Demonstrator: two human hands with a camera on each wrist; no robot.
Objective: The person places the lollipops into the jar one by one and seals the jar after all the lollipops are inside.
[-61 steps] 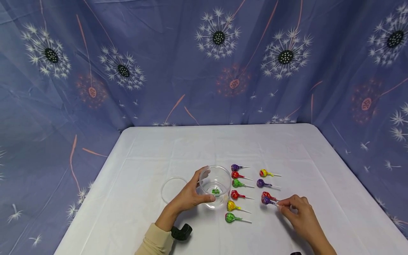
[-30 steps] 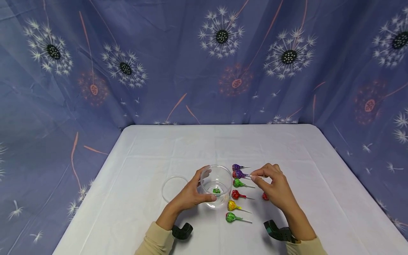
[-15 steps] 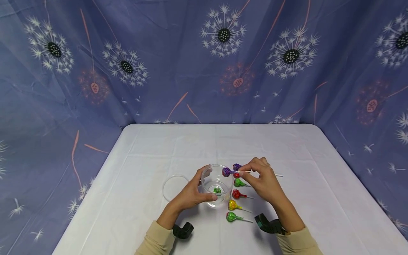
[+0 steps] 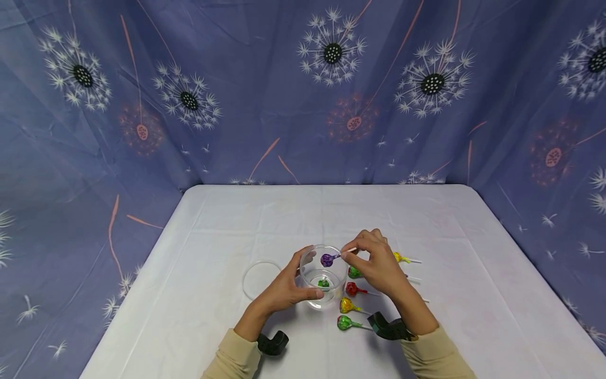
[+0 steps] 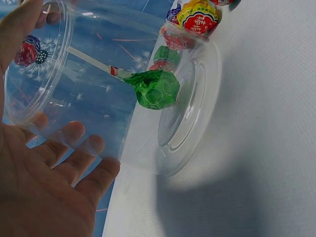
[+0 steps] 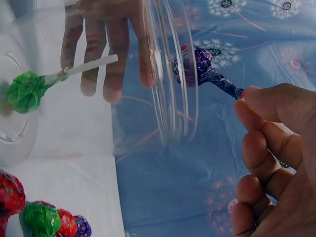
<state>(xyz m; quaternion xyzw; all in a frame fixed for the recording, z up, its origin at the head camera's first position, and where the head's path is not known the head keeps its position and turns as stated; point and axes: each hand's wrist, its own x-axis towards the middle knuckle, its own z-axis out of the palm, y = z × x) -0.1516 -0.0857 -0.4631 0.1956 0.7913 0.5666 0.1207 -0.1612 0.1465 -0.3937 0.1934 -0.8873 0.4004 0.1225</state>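
My left hand grips a clear plastic jar on the white table, fingers round its far side and thumb across the near side. Inside the jar a green lollipop stands head down on the bottom. Between thumb and index finger my right hand pinches a purple lollipop by its stick, its wrapped head at the jar's open mouth. In the right wrist view the purple head shows beside the rim.
Right of the jar lie green, yellow and red lollipops in a column. Another yellow lollipop lies farther right; my right hand covers others. A clear round lid lies left of the jar. A patterned blue curtain hangs behind.
My right hand has lifted the purple lollipop from the right-hand group and carried it left to the jar's mouth. The left hand has kept its grip on the jar.
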